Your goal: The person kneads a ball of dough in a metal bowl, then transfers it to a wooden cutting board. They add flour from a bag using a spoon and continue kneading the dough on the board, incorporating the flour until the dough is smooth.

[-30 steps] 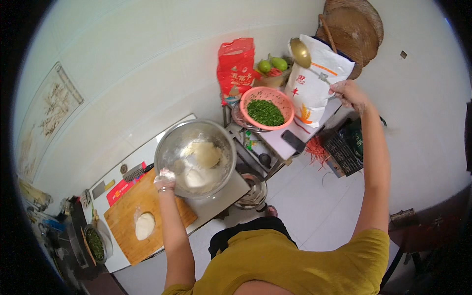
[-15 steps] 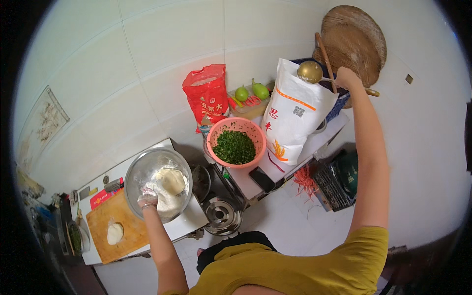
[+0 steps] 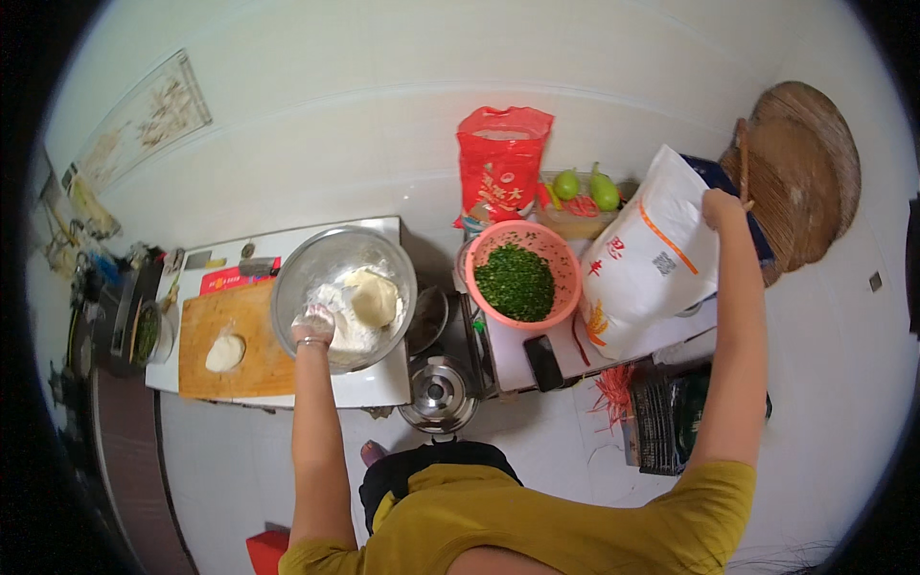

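My left hand (image 3: 314, 328) is dusted with flour and rests inside the large steel bowl (image 3: 279, 287), at its left side. Its fingers merge with the white flour (image 3: 337, 305), so their pose is unclear. Beside them in the bowl sits a pale lump of dough (image 3: 374, 301). Far to the right, my right hand (image 3: 723, 205) is closed at the mouth of the tall white flour bag (image 3: 652, 259). The end of the ladle's handle (image 3: 749, 204) pokes out past that hand. The ladle's bowl is out of sight, hidden by the bag.
On the wooden board (image 3: 259, 369) lies a round dough piece (image 3: 225, 354). A pink basin (image 3: 573, 278) of chopped greens (image 3: 515, 283), a phone (image 3: 544, 362) and a red flour bag (image 3: 498, 163) stand between my hands. Below is a gas burner (image 3: 436, 391); round woven lids (image 3: 800, 172) lean at right.
The ladle, earlier held over the white bag's top with its bowl showing, has dropped out of sight at the bag's mouth. My left hand stays in the bowl. The whole view has turned.
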`<state>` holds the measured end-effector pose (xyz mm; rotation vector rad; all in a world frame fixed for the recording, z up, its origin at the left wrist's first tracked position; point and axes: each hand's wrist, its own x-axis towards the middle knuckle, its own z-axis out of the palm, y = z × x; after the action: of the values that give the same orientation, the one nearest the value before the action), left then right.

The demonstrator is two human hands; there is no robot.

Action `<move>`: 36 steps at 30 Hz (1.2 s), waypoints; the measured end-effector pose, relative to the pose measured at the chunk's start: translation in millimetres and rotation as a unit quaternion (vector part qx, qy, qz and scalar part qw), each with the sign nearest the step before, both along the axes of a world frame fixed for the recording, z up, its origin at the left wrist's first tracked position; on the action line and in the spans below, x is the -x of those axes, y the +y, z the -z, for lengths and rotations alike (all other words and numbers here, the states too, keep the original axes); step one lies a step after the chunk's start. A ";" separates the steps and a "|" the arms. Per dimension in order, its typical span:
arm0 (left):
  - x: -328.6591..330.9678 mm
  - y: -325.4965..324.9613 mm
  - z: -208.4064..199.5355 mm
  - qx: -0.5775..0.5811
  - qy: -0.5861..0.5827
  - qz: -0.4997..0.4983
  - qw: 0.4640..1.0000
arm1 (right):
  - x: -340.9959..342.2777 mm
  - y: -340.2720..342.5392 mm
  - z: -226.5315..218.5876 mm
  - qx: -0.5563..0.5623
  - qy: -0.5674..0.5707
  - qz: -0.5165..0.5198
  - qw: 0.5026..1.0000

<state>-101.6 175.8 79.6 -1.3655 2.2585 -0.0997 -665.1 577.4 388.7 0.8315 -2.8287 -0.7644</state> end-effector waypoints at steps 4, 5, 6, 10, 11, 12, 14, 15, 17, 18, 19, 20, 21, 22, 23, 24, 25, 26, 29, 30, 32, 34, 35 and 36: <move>3.9 4.5 -2.9 0.021 0.003 0.039 0.999 | 4.7 7.2 -18.4 0.037 0.108 -0.022 0.993; 0.9 1.0 -3.0 0.017 0.044 0.024 0.999 | -1.1 -0.4 -23.7 0.066 0.130 -0.021 0.989; 2.2 -8.9 0.3 -0.061 0.098 -0.009 0.993 | -6.2 -8.3 -24.1 0.093 0.152 -0.019 0.984; -29.9 -25.4 33.9 -0.358 0.807 -0.463 -0.082 | -105.6 -83.0 7.1 0.200 0.088 -0.194 0.956; -37.6 -32.1 42.7 -0.377 0.803 -0.445 -0.126 | -133.8 -101.1 19.5 0.230 0.055 -0.231 0.944; -45.7 -36.5 50.2 -0.395 0.796 -0.427 -0.169 | -160.9 -119.5 41.8 0.257 0.019 -0.265 0.929; -48.5 -24.0 19.6 -0.381 0.777 -0.489 -0.110 | -217.4 -158.3 91.0 0.290 -0.097 -0.312 0.899; -61.9 -31.0 24.7 -0.390 0.775 -0.484 -0.119 | -259.8 -181.8 106.3 0.265 -0.157 -0.317 0.897; -87.2 -40.8 18.1 -0.382 0.773 -0.492 -0.122 | -328.0 -230.0 157.9 0.252 -0.273 -0.326 0.869; -104.4 -55.5 28.6 -0.390 0.766 -0.493 -0.137 | -358.3 -254.4 192.8 0.261 -0.326 -0.330 0.847; -117.6 -59.3 25.5 -0.399 0.761 -0.492 -0.141 | -387.8 -273.2 221.7 0.270 -0.373 -0.332 0.823; -121.2 -63.6 13.9 -0.419 0.754 -0.486 -0.139 | -409.2 -285.1 242.1 0.288 -0.411 -0.325 0.802; -137.6 -71.3 17.6 -0.427 0.752 -0.483 -0.136 | -434.2 -304.1 268.2 0.274 -0.414 -0.331 0.802; -159.3 -79.2 21.8 -0.428 0.755 -0.478 -0.137 | -456.8 -325.0 294.3 0.258 -0.421 -0.343 0.799; -179.1 -89.6 25.7 -0.429 0.758 -0.472 -0.139 | -475.3 -342.7 320.4 0.259 -0.455 -0.307 0.795; -197.9 -99.5 28.6 -0.434 0.765 -0.461 -0.122 | -488.5 -358.8 344.4 0.260 -0.488 -0.269 0.789; -221.4 -115.4 44.0 -0.438 0.775 -0.434 -0.135 | -499.7 -376.7 367.5 0.274 -0.468 -0.270 0.796; -234.8 -121.3 48.5 -0.419 0.774 -0.455 -0.136 | -507.7 -385.0 393.8 0.286 -0.449 -0.263 0.805; -290.9 -145.8 79.3 -0.396 0.785 -0.463 -0.111 | -544.0 -409.9 424.5 0.275 -0.412 -0.228 0.839; -303.6 -150.9 85.7 -0.406 0.794 -0.442 -0.094 | -549.8 -421.4 428.1 0.265 -0.397 -0.214 0.852; -313.9 -161.6 99.0 -0.394 0.791 -0.461 -0.080 | -554.7 -437.8 443.4 0.252 -0.346 -0.197 0.882; -320.7 -168.6 107.7 -0.378 0.786 -0.485 -0.063 | -551.9 -453.2 465.7 0.232 -0.316 -0.184 0.901; -321.0 -172.9 112.0 -0.371 0.783 -0.496 -0.054 | -544.3 -459.8 474.9 0.220 -0.310 -0.180 0.907; -324.6 -174.7 113.7 -0.362 0.785 -0.502 -0.030 | -544.5 -464.8 488.0 0.205 -0.311 -0.176 0.911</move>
<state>223.0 1.1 -34.2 0.8382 0.1701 -2.0164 -120.7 112.6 -99.4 1.6667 -2.9951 0.1916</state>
